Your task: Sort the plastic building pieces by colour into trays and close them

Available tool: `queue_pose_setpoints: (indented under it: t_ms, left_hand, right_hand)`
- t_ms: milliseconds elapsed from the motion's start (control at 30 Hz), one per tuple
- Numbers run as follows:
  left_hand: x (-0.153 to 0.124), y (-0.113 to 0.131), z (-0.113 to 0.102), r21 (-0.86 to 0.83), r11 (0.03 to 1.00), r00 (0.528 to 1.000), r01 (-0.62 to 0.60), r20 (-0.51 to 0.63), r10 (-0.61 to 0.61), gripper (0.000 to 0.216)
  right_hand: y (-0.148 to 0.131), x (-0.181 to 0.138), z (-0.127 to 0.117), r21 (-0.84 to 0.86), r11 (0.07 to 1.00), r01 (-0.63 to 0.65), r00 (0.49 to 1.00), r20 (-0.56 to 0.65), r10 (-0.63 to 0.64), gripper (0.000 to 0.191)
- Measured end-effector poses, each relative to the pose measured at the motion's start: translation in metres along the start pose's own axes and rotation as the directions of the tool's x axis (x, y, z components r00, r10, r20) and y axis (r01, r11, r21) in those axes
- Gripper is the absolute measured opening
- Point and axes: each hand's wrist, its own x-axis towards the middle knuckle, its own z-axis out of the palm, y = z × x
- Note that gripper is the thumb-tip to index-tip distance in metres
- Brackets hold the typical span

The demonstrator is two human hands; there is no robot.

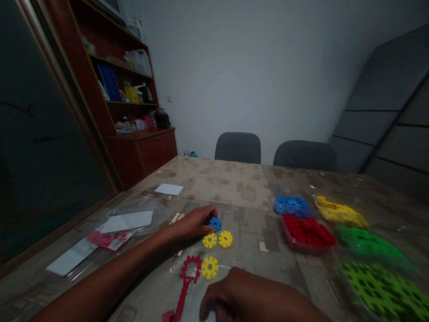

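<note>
My left hand (192, 223) reaches across the table and its fingertips pinch a small blue gear-shaped disc (215, 223). Just below it lie two yellow gear discs (210, 240) (225, 239), and a third yellow disc (209, 267) sits beside a long red toothed piece (183, 286). My right hand (241, 293) rests near the bottom edge with its fingers curled downward; what lies under them is hidden.
Piles of blue (291, 205), red (308, 231), yellow (338, 211) and green (368, 243) plastic pieces lie at the right. A clear plastic package with a red card (117, 230) lies at the left. Two grey chairs (237, 147) stand behind the table, a wooden shelf (124, 89) at left.
</note>
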Motion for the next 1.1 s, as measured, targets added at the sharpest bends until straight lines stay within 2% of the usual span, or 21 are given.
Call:
queue_pose_setpoints:
  t_ms: [133, 300, 433, 533, 600, 633, 733, 767, 800, 867, 967, 1100]
  left_hand:
    - [-0.001, 0.003, -0.002, -0.016, 1.000, 1.000, -0.009, -0.001, 0.009, 0.029]
    - [-0.001, 0.004, -0.003, -0.048, 0.998, 0.999, -0.043, -0.011, 0.042, 0.024]
    - [-0.001, 0.006, -0.004, -0.113, 0.991, 0.997, -0.070, -0.023, 0.068, 0.019]
    - [-0.001, 0.007, -0.004, -0.188, 0.978, 0.996, -0.088, -0.045, 0.081, 0.016]
    - [0.000, 0.008, -0.003, -0.251, 0.963, 0.994, -0.102, -0.065, 0.088, 0.015]
    - [0.001, 0.009, -0.003, -0.288, 0.952, 0.993, -0.108, -0.074, 0.091, 0.016]
    - [0.001, 0.014, -0.002, -0.414, 0.902, 0.993, -0.118, -0.073, 0.097, 0.022]
    - [0.001, 0.017, -0.001, -0.454, 0.883, 0.993, -0.118, -0.063, 0.100, 0.025]
    - [0.001, 0.021, -0.001, -0.490, 0.864, 0.993, -0.116, -0.052, 0.104, 0.028]
    - [-0.001, 0.028, 0.000, -0.545, 0.831, 0.993, -0.113, -0.036, 0.112, 0.033]
    - [-0.005, 0.037, 0.001, -0.596, 0.796, 0.993, -0.110, -0.032, 0.114, 0.036]
    - [-0.007, 0.042, 0.001, -0.627, 0.771, 0.993, -0.110, -0.029, 0.118, 0.037]
  right_hand:
    - [-0.004, 0.008, 0.013, -0.200, 0.974, -0.111, 0.994, -0.007, 0.112, 0.045]
    - [-0.004, 0.014, 0.012, -0.368, 0.928, -0.052, 0.997, 0.029, 0.068, 0.028]
    - [-0.004, 0.002, 0.011, -0.194, 0.979, -0.059, 0.998, -0.023, 0.055, 0.031]
    - [0.001, -0.005, 0.005, -0.043, 0.999, -0.021, 0.982, -0.188, 0.012, 0.025]
    - [0.006, -0.006, -0.005, 0.001, 1.000, -0.006, 0.938, -0.347, 0.006, 0.017]
    - [0.009, -0.005, -0.011, 0.003, 1.000, -0.006, 0.898, -0.441, 0.007, 0.016]
    - [0.021, -0.001, -0.030, -0.018, 0.999, -0.029, 0.727, -0.687, 0.009, 0.020]
    - [0.024, -0.001, -0.035, -0.013, 0.999, -0.031, 0.681, -0.732, 0.011, 0.021]
    - [0.026, 0.000, -0.039, -0.003, 1.000, -0.026, 0.656, -0.755, 0.015, 0.019]
    - [0.029, 0.000, -0.042, 0.024, 1.000, 0.009, 0.651, -0.759, 0.012, 0.014]
    - [0.027, 0.001, -0.040, 0.032, 0.998, 0.061, 0.671, -0.741, -0.017, 0.007]
    - [0.021, 0.001, -0.039, -0.009, 0.999, 0.032, 0.665, -0.746, -0.028, 0.008]
